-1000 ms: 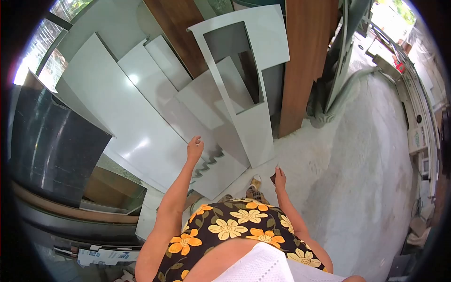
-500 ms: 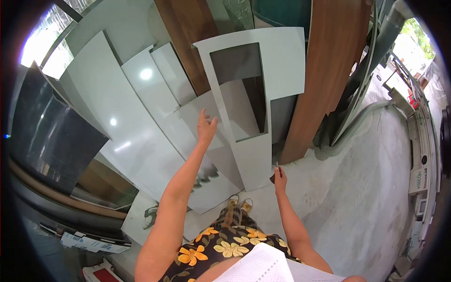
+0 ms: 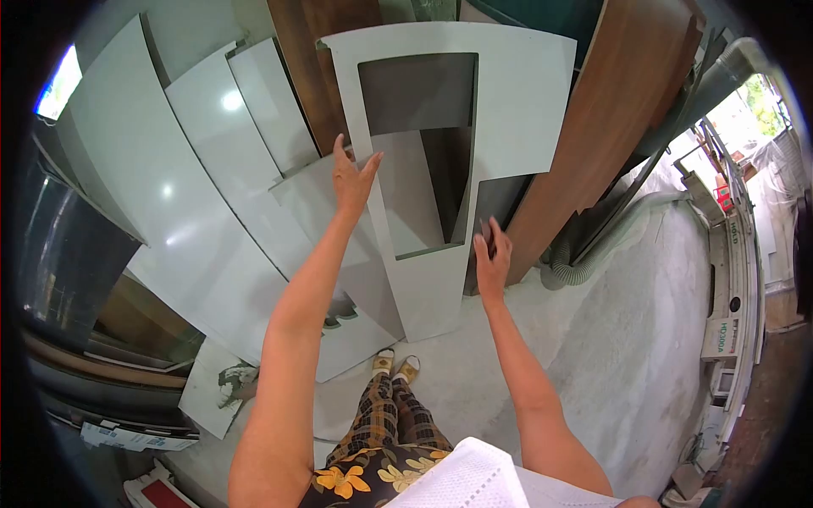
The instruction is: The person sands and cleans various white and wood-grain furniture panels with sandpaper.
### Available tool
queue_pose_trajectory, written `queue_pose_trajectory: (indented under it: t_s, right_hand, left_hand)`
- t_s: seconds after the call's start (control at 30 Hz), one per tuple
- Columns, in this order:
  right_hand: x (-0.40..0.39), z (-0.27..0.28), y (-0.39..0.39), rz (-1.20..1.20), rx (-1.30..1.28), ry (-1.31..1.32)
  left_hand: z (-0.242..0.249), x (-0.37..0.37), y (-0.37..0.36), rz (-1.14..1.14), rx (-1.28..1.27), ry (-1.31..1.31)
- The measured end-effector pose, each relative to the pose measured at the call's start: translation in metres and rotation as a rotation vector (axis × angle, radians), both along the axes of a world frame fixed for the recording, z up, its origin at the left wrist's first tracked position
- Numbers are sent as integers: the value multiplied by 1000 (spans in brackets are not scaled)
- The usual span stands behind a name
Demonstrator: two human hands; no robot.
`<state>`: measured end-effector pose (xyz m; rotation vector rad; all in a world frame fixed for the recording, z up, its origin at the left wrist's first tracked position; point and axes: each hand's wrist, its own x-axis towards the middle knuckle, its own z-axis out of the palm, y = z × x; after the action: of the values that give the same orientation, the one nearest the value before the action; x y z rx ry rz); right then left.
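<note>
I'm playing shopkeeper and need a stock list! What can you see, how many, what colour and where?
Cut-out panel: one, white, centre
Plain panels: at least four, white, left
Brown boards: at least two, brown, behind the cut-out panel
Dark sheet: one, black, far left
Stacked boards: several, dark and brown, lower left
Ribbed hose: one, grey, right
Red thing: one, red, far right, too small to name
Floor: one, grey, below
Shoes: two, yellowish, bottom centre
Checked trousers: one pair, brown and black, bottom
Flowered top: one, black, orange and yellow, bottom
Left fingers: spread, by the cut-out panel's left side
Right fingers: by its right side
</note>
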<state>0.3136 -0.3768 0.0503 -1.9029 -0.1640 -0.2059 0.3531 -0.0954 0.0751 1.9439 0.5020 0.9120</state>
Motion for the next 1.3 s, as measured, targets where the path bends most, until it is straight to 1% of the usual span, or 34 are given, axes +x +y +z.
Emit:
queue_pose_trajectory:
  t_s: [0.07, 0.17, 0.27, 0.37, 0.43, 0.53, 0.63, 0.7, 0.73, 0.83, 0.93, 1.0, 1.07, 1.17, 1.27, 1.3]
  right_hand:
    - [25, 17, 16, 37, -28, -157]
    - [53, 50, 47, 69, -8, -280]
    - [75, 80, 80, 95, 0, -442]
    - [90, 111, 114, 130, 19, -572]
    - [97, 131, 137, 146, 24, -672]
    - [116, 149, 173, 131, -63, -902]
    - [122, 173, 201, 174, -241, -917]
    - [134, 179, 215, 132, -348, -1066]
    - [141, 180, 217, 111, -401, -1138]
    - [162, 179, 205, 64, -539, -1219]
    - [183, 183, 176, 49, -539, -1143]
    - [210, 178, 153, -67, -589, -1144]
    - [237, 177, 126, -111, -569, -1131]
    - [265, 179, 88, -146, -531, -968]
    - [295, 167, 54, -285, -576, -954]
    - [300, 162, 51, -332, -529, -872]
  left_hand:
    - [-11, 5, 0, -73, -18, -40]
    - [-33, 10, -5, -51, -32, -11]
    - [-33, 12, -8, -17, -32, -63]
    - [-36, 17, -12, 78, -53, 35]
    - [-36, 18, -13, 90, -58, -4]
    - [-40, 20, -14, 115, -36, -59]
    - [-41, 21, -13, 126, -20, -95]
    - [-39, 21, -15, 127, -27, -108]
    - [-38, 20, -16, 127, -34, -112]
    - [-41, 21, -14, 103, -39, -129]
    - [-42, 22, -14, 97, -32, -111]
    - [-41, 22, -13, 105, -11, -98]
    - [-42, 23, -12, 112, 22, -100]
    - [-42, 23, -13, 122, 59, -139]
    - [-40, 22, -15, 105, 3, -132]
    - [-40, 22, -15, 111, 1, -133]
